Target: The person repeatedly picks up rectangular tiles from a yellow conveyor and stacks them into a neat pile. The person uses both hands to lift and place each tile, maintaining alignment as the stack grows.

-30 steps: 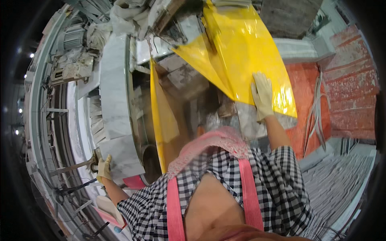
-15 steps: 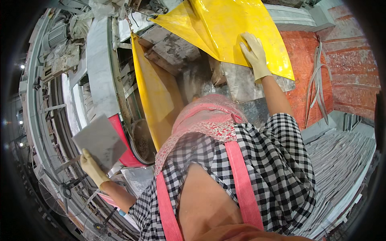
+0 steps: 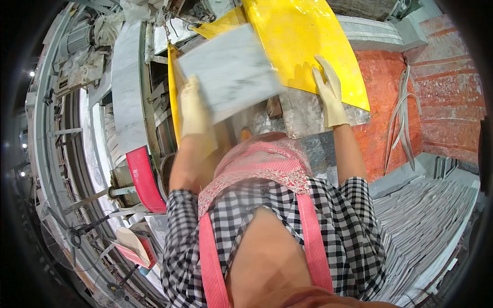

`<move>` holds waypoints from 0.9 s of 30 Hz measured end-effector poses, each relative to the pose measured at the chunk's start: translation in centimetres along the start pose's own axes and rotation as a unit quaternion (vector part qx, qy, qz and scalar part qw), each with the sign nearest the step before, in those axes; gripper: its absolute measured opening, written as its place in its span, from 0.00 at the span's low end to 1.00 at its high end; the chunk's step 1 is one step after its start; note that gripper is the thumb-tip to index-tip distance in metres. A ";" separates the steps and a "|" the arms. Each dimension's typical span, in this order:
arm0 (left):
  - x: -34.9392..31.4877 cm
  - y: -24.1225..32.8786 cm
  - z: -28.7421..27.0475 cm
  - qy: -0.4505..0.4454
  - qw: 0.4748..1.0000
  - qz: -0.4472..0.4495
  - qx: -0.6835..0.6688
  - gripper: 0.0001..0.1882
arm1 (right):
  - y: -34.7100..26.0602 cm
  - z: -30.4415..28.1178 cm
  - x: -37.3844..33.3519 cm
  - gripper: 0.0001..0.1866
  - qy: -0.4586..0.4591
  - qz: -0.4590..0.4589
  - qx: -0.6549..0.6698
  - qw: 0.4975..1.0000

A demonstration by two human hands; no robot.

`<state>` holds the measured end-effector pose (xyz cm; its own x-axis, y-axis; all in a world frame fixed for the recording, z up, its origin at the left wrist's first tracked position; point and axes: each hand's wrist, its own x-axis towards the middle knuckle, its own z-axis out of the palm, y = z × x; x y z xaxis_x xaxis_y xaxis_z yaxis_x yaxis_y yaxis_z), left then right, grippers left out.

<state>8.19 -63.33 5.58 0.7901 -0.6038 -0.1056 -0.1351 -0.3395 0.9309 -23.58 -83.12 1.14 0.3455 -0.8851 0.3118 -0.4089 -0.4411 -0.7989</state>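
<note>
My left hand (image 3: pixel 193 108), in a cream rubber glove, grips the left edge of a grey-veined marble tile (image 3: pixel 231 66). The tile is slightly blurred and hangs over the gap in front of me, hiding part of the yellow covering behind it. At the right, my gloved right hand (image 3: pixel 329 92) is open, thumb and fingers apart and pointing up. It lies at the lower edge of a glossy yellow sheet (image 3: pixel 313 38), holding nothing; whether it touches the sheet I cannot tell.
A long grey slab (image 3: pixel 128 92) runs along the left, with a curved red panel (image 3: pixel 145 177) at its near end. Fan guards stand lower left. On the right are an orange-red board (image 3: pixel 382 97), hanging pale straps (image 3: pixel 400 123) and tightly packed thin slabs (image 3: pixel 426 226).
My left hand has brought the tile from the lower left up and rightward to in front of me. My right hand has shifted slightly down, its fingers now more upright.
</note>
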 end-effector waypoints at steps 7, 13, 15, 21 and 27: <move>-5.1 3.1 11.8 -0.223 0.948 -0.150 -0.173 0.27 | -0.5 -0.6 -1.0 0.26 -0.026 -0.060 -0.127 0.990; -5.7 2.1 11.1 -0.249 0.957 -0.138 -0.054 0.28 | -0.4 1.1 -3.0 0.32 -0.087 -0.105 -0.358 0.924; -3.6 0.2 10.2 -0.230 0.961 -0.068 0.140 0.28 | -0.1 1.2 -3.4 0.32 -0.076 -0.106 -0.330 0.935; 5.5 -9.0 -4.6 0.038 0.973 0.027 0.225 0.22 | 0.6 1.1 -3.3 0.31 -0.088 -0.143 -0.316 0.934; 7.4 -19.9 -29.7 0.274 0.899 -0.065 0.335 0.31 | 0.0 0.9 -3.1 0.31 -0.108 -0.146 -0.342 0.922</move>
<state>34.49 -39.61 -3.35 0.9765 -0.1433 0.1609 -0.2046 -0.8507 0.4843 -23.89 -80.26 -0.28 0.6547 -0.6961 0.2946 -0.6832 -0.7117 -0.1634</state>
